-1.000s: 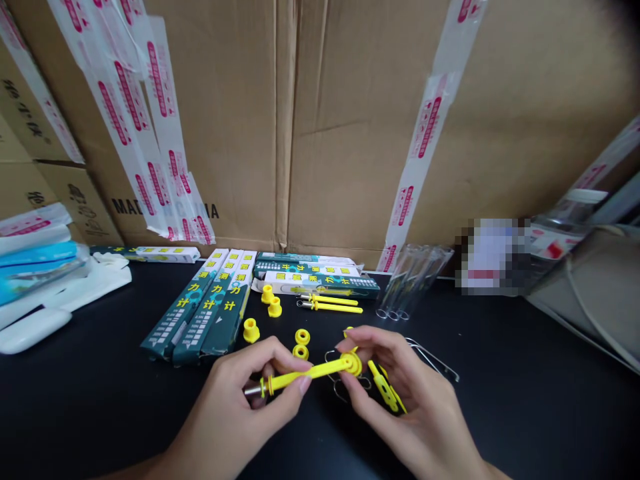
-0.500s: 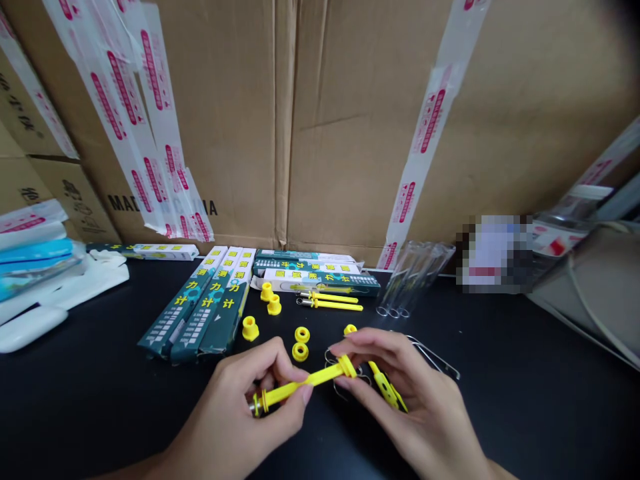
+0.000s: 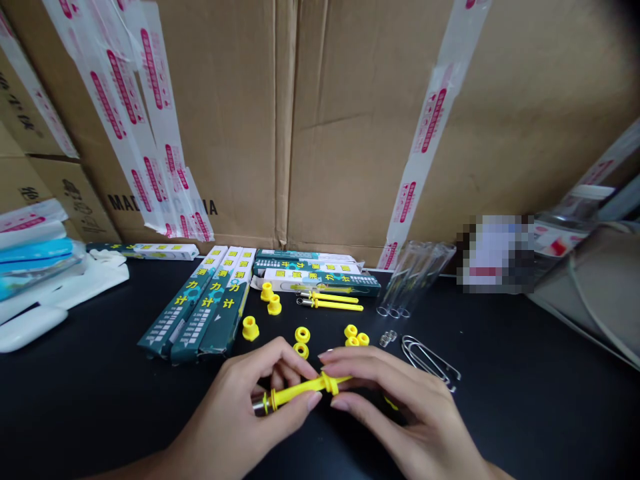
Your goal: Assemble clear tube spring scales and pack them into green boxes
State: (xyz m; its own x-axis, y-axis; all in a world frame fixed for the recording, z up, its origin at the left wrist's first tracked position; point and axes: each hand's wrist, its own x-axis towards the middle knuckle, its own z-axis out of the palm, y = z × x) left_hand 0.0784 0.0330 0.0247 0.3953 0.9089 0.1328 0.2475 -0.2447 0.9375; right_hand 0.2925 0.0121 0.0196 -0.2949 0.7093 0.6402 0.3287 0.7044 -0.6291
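A yellow plastic spring-scale rod (image 3: 299, 391), with a metal piece at its left end, lies slantwise across my left hand (image 3: 250, 400), which is closed round it with thumb and fingers. Around the rod near its right end sits a yellow collar (image 3: 329, 383), and the rod's tip pokes out past it. My right hand (image 3: 400, 393) pinches about the collar with fingertips above and thumb below. Beneath the right hand another yellow part (image 3: 391, 403) is mostly hidden. Ahead on the black table are two yellow rings (image 3: 302, 335) and two more yellow rods (image 3: 330, 305) with metal ends.
Yellow flanged caps (image 3: 251, 329) stand beside green spring-scale boxes (image 3: 195, 307). Small yellow rings (image 3: 351, 331), tiny coil springs (image 3: 387, 339) and bent wire hooks (image 3: 425, 357) lie to the right. Clear tubes (image 3: 413, 280) stand behind. Large cardboard boxes (image 3: 225, 120) wall off the back.
The collar has slid from the rod's right tip leftward along it, so the tip now shows beyond. My right hand has moved left and down, uncovering small rings, springs and hooks.
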